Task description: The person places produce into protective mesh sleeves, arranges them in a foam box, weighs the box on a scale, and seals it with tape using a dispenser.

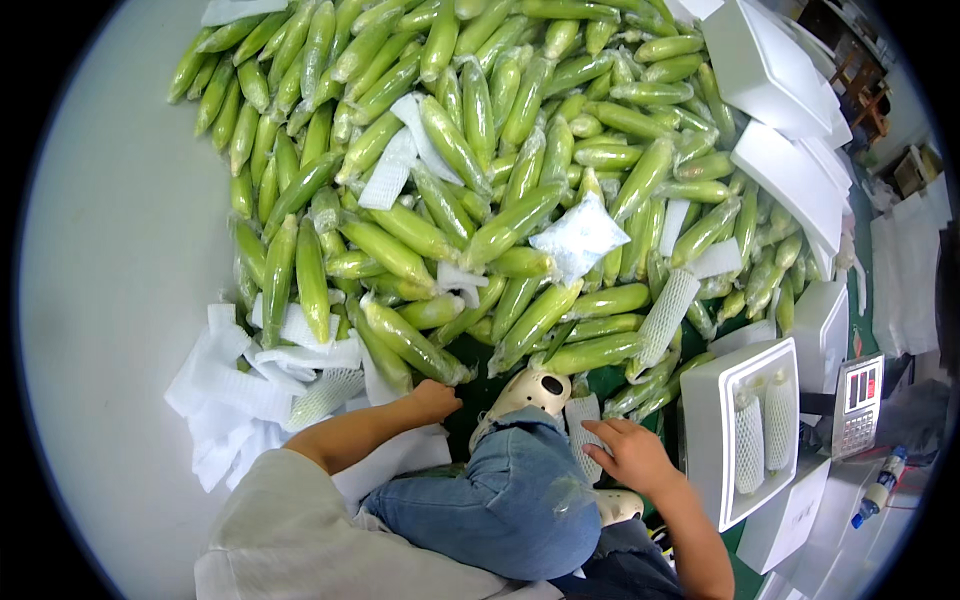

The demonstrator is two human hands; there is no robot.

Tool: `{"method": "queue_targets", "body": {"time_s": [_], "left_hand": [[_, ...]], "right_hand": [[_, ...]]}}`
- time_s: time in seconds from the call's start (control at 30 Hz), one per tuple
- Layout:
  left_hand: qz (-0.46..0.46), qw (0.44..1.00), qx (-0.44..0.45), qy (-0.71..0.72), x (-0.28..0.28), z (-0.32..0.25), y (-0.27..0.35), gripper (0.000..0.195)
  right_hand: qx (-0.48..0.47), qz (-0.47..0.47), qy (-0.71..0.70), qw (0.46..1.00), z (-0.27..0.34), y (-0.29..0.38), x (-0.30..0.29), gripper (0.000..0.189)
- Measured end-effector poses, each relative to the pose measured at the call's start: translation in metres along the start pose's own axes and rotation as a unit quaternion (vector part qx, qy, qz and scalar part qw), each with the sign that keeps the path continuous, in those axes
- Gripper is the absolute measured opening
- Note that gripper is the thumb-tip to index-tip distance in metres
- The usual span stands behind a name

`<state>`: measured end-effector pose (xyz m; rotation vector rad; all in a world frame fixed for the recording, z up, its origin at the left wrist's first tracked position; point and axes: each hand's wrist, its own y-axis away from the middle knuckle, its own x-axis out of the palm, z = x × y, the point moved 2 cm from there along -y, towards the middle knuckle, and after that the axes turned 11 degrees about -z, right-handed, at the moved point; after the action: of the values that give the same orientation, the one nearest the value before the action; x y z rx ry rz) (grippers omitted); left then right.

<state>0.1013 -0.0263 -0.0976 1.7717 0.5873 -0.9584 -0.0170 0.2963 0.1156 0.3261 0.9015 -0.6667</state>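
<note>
My left hand [433, 403] is curled at the near edge of a heap of green-husked corn cobs wrapped in clear film. It is closest to the tip of one wrapped corn cob [412, 341]; whether anything is inside the fingers is hidden. Beyond my left knee, my right hand [634, 454] hovers palm down with fingers spread. A white foam net sleeve [582, 427] lies right by its fingertips, and contact cannot be made out. Another foam net sleeve [669, 311] covers a cob farther up.
A white foam box [701, 442] holding net-sleeved cobs stands at right, beside a digital scale [857, 405] and a plastic bottle [879, 487]. Foam boxes [787, 187] are stacked at upper right. Loose white foam sleeves [232, 390] pile up at left. An ice pack [580, 238] rests on the corn.
</note>
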Motion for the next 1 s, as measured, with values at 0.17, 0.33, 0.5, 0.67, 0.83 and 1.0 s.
{"method": "queue_targets", "body": {"time_s": [0.17, 0.33, 0.5, 0.67, 0.83, 1.0], "left_hand": [[-0.408, 0.696, -0.086, 0.585, -0.218, -0.022, 0.007, 0.023], [-0.599, 0.733, -0.015, 0.322, -0.247, -0.027, -0.013, 0.01], [-0.467, 0.695, -0.106, 0.536, -0.195, -0.002, -0.028, 0.011], [-0.024, 0.702, -0.013, 0.712, -0.174, 0.003, -0.026, 0.017], [-0.234, 0.568, -0.163, 0.772, -0.171, 0.031, -0.002, 0.012], [-0.521, 0.335, -0.201, 0.759, -0.133, 0.105, -0.009, 0.045]], "right_hand": [[0.138, -0.064, -0.386, 0.91, -0.008, -0.063, 0.028, 0.048], [0.255, -0.048, -0.712, 0.652, 0.019, -0.151, 0.048, 0.054], [0.278, 0.012, -0.621, 0.733, -0.006, -0.138, 0.126, 0.025], [0.444, -0.098, -0.792, 0.409, -0.011, -0.136, 0.133, 0.023], [0.296, 0.026, -0.723, 0.624, -0.01, -0.15, 0.16, 0.031], [0.055, -0.197, -0.311, 0.928, 0.012, -0.269, 0.141, 0.038]]}}
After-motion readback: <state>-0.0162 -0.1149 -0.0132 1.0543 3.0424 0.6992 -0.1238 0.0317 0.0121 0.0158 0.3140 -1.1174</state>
